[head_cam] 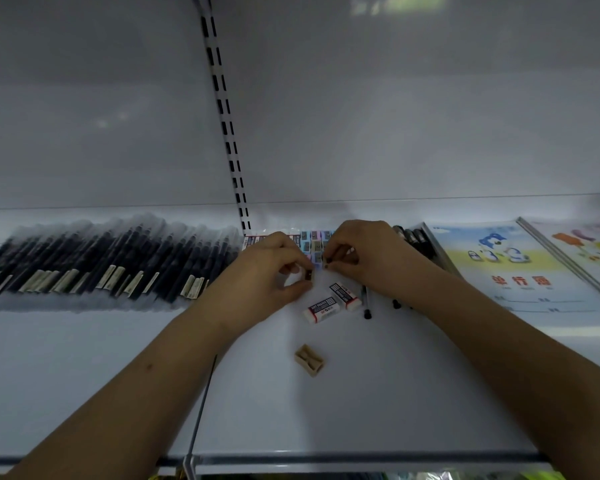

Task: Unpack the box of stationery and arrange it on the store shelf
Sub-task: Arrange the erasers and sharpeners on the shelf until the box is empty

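There is only the one view, from a camera worn on the person's head. It looks forward and down onto a white store shelf [378,403], close in, with both forearms reaching away from the lens toward the shelf's back panel [395,116]. The wide lens bends the shelf's front edge along the bottom of the frame and takes in the slotted upright [227,133] rising toward the top.
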